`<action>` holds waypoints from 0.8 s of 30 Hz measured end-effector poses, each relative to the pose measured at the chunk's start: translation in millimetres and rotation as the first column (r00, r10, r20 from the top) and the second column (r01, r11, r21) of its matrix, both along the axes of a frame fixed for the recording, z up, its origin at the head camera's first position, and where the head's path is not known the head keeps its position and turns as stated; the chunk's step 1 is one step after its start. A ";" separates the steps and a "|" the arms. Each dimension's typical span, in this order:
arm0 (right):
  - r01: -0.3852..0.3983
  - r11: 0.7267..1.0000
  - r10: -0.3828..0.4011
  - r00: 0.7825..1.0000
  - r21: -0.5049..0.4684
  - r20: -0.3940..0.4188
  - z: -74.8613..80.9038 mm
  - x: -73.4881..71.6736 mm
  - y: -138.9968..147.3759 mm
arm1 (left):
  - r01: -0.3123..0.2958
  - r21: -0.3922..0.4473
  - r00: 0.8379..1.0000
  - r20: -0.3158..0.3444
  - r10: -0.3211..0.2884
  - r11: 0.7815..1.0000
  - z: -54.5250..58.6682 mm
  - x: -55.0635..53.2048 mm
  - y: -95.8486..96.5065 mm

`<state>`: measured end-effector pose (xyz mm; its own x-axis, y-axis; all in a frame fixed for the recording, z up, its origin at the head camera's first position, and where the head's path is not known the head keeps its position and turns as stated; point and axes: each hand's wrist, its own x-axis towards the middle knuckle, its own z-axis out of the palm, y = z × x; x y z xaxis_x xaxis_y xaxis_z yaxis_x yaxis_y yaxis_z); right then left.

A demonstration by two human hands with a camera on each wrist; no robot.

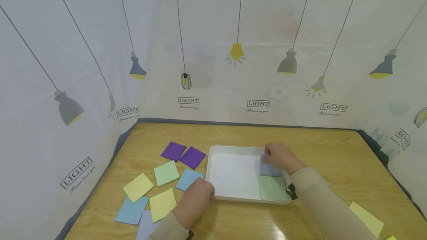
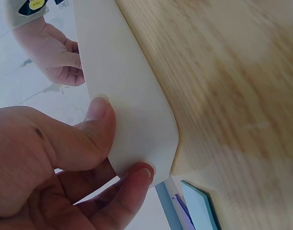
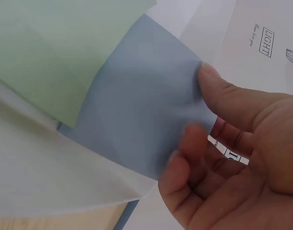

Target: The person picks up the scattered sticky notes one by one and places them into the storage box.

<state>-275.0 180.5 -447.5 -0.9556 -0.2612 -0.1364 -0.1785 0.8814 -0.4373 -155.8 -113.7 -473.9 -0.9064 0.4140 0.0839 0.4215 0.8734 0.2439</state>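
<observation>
squares left of white tray, one blue partly behind left hand

By the right edge of the white tray, greyish-blue square and pale-green square; leftward on the wood-grained tabletop, purple squares, yellow squares (and blue squares).

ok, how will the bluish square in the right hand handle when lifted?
Probably light: the bluish square looks thin. Likely bendy: it seems to dip where the right hand pinches it. Flat, so apt to slide, not roll.
</observation>
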 end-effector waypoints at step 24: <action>0.089 0.996 -0.088 0.994 -0.003 0.061 -20.1 -6.1 -6.7 | -0.004 -0.005 1.000 -0.011 0.004 1.000 5.1 2.2 1.3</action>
<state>-281.1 173.7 -467.6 -0.9650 -0.1770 -0.1933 -0.0731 0.8901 -0.4499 -153.6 -112.4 -468.8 -0.9071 0.4109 0.0917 0.4207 0.8764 0.2344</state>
